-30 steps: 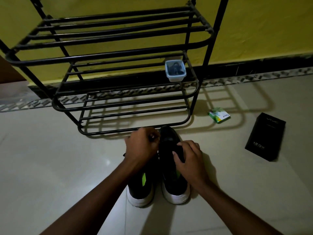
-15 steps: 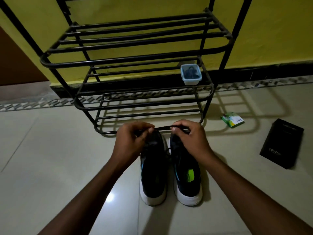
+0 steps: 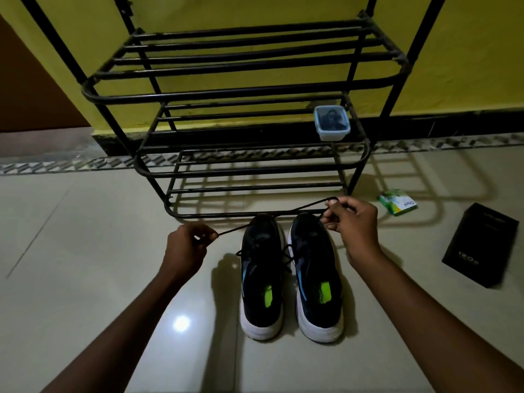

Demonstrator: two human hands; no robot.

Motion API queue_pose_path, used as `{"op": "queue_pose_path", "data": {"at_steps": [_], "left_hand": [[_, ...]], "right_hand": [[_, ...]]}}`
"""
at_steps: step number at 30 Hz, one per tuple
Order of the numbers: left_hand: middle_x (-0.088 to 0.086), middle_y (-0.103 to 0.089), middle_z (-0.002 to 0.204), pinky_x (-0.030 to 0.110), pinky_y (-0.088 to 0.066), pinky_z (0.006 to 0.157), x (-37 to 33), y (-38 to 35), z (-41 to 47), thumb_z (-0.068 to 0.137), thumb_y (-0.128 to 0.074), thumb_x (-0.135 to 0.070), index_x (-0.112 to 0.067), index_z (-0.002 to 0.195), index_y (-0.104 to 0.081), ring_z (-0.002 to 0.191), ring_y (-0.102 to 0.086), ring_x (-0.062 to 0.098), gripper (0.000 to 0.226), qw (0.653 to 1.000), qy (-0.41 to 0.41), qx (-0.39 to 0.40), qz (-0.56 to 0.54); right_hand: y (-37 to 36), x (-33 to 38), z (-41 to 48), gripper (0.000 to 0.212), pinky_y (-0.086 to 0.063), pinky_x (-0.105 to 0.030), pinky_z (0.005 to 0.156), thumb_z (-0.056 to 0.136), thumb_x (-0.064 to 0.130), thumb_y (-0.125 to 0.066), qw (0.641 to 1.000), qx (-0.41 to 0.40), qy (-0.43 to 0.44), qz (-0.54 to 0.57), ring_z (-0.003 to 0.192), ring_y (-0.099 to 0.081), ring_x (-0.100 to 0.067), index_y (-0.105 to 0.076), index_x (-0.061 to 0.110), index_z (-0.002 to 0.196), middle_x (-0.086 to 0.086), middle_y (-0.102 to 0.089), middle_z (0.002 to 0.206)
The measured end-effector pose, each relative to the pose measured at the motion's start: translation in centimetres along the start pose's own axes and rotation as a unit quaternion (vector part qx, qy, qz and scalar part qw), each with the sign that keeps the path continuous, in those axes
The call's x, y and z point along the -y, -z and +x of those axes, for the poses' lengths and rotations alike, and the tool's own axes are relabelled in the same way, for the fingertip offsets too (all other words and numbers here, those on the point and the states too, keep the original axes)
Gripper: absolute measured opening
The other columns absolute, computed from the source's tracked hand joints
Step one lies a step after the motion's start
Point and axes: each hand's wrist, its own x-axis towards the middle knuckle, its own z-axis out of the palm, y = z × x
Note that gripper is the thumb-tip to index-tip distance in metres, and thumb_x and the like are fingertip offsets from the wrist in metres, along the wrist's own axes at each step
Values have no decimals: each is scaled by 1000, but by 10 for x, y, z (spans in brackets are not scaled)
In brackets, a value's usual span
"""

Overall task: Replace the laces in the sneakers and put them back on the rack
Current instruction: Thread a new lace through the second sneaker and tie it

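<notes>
The job looks to be in its early-to-middle stretch. Both sneakers stand side by side on the floor just in front of the rack point(image 3: 226, 93), toes toward it, the left sneaker point(image 3: 262, 282) and the right sneaker point(image 3: 317, 279) almost touching. Neither is on a shelf yet. A black lace point(image 3: 232, 230) is pulled out between the hands above the toes: the left hand point(image 3: 185, 246) has its grip pinched together on one end, and the right hand point(image 3: 355, 225) has its grip clamped on the other, where the lace doubles into a small loop. Whether this lace already passes through an eyelet cannot be told — it is dark on dark at the toe. A second loose strand point(image 3: 286, 252) lies slack across the gap between the shoes, and the uppers do not show neat, finished lacing. So, as a judgement, the threading of at least one shoe remains, probably both, then tying off, and finally lifting the pair onto the rack, whose lowest shelf is just beyond the toes. A small tub point(image 3: 331, 131) sits on the middle shelf.
</notes>
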Motion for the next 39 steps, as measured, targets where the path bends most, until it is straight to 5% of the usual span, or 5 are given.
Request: {"op": "queue_pose_path", "data": {"at_steps": [16,22,26,30,39], "left_hand": [[13,-65,72,25,-59,60,-106,-55,-11,90,-64,13,3,80,-61,63,-70,21,14,937,55,134,-317],[22,-71,79,34,-62,63,-130,-100,-9,84,-75,7,0,75,-62,71,-76,27,17,964,39,130,-230],[10,-74,72,29,-62,64,-129,-124,-8,75,-87,-7,-11,65,-64,70,-75,18,26,977,63,107,-176],[0,-73,70,8,-46,52,-129,-136,-12,75,-88,-16,-15,66,-67,66,-68,8,23,982,77,106,-139],[-4,-73,69,24,-57,69,-128,-150,-16,74,-89,-22,-20,62,-65,73,-71,9,26,987,66,81,-119]], "right_hand": [[28,-26,-23,21,-57,-20,82,74,16,-83,944,130,59,-296,81,-70,-3,-75,21,92,7,-75,87],[33,-35,-27,40,-59,-23,84,73,22,-83,918,151,82,-357,87,-71,-8,-73,17,112,1,-73,97],[30,-40,-27,33,-43,4,72,77,11,-76,933,111,66,-335,70,-65,3,-74,15,109,5,-72,85],[37,-50,-24,22,-59,-21,80,77,2,-77,969,71,1,-235,73,-71,0,-76,15,95,6,-75,81],[43,-57,-20,18,-59,-26,77,79,-7,-73,990,55,-113,-69,80,-75,-13,-76,7,89,-4,-78,82]]}}
